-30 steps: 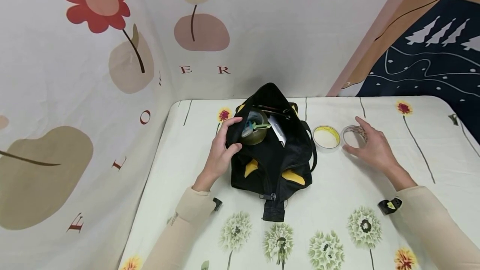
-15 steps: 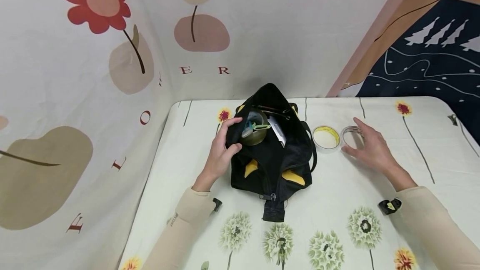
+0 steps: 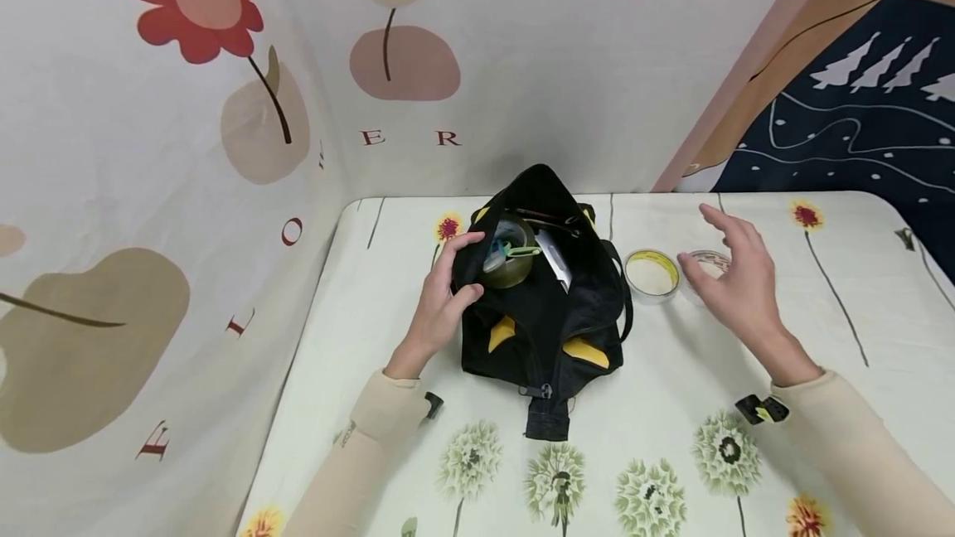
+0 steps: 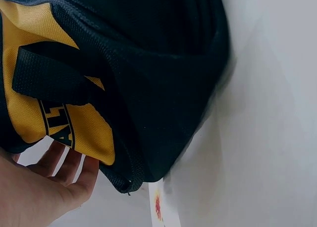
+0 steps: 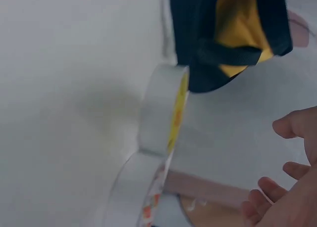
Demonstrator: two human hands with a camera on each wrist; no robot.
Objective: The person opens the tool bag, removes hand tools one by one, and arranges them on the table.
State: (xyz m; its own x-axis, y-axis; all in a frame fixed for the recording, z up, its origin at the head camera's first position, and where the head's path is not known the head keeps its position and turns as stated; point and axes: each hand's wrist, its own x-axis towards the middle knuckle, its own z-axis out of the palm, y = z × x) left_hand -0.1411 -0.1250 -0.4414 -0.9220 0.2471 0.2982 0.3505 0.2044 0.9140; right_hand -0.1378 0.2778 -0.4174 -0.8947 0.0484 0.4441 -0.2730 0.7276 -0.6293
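A black bag with yellow patches (image 3: 522, 355) stands with its mouth spread apart. My left hand (image 3: 436, 305) grips the left edge of the opening, thumb on the near side; in the left wrist view its fingertips go behind the yellow panel (image 4: 91, 138). My right hand (image 3: 739, 284), fingers apart and holding nothing, hovers over a clear tape roll with a patterned core (image 3: 709, 260), partly hiding it. Touching that roll in the right wrist view is a tape roll with a yellow core (image 5: 159, 110), close to the bag's right side.
Inside the bag lie an olive-brown round item (image 3: 509, 276), a light green thin item (image 3: 522, 252) and a flat white item (image 3: 554, 259). A flower-print cloth (image 3: 597, 471) covers the table. Printed fabric walls (image 3: 552, 89) rise behind and at the left.
My right hand has lifted from around the patterned-core tape roll and sits higher, with thumb and fingers apart. The left hand and the bag have stayed put.
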